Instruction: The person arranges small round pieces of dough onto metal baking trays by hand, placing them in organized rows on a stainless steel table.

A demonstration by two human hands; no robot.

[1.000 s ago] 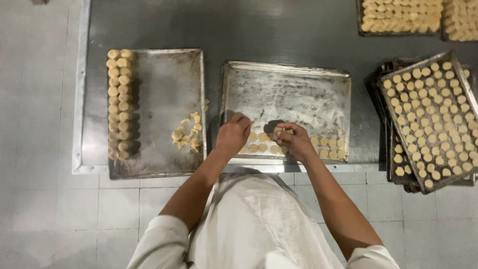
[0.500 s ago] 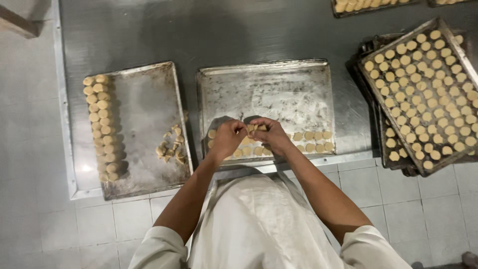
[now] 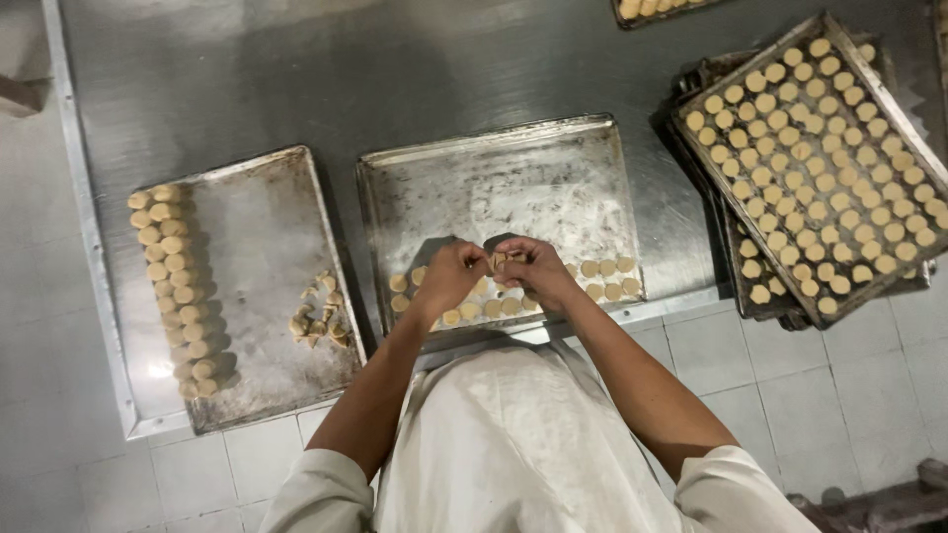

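Note:
My left hand [image 3: 452, 273] and my right hand [image 3: 530, 268] meet over the near edge of the middle metal tray [image 3: 513, 178]. Between the fingertips of both hands sits a small stack of pale round dough pieces [image 3: 501, 261]. Two short rows of the same dough rounds [image 3: 602, 281] lie on the tray along its front edge, under and to the right of my hands. The rest of that tray is bare, floured metal.
A left tray [image 3: 257, 247] carries stacked columns of dough rounds [image 3: 173, 286] and a small loose heap [image 3: 318, 318]. At right, a filled tray [image 3: 820, 158] rests tilted on several stacked trays. Another filled tray [image 3: 657, 8] shows at the top edge. All stand on a steel table [image 3: 296, 69]; white floor tiles lie below.
My hands have come together over the front of the middle tray, now pinching the dough pieces between them. The view has shifted slightly.

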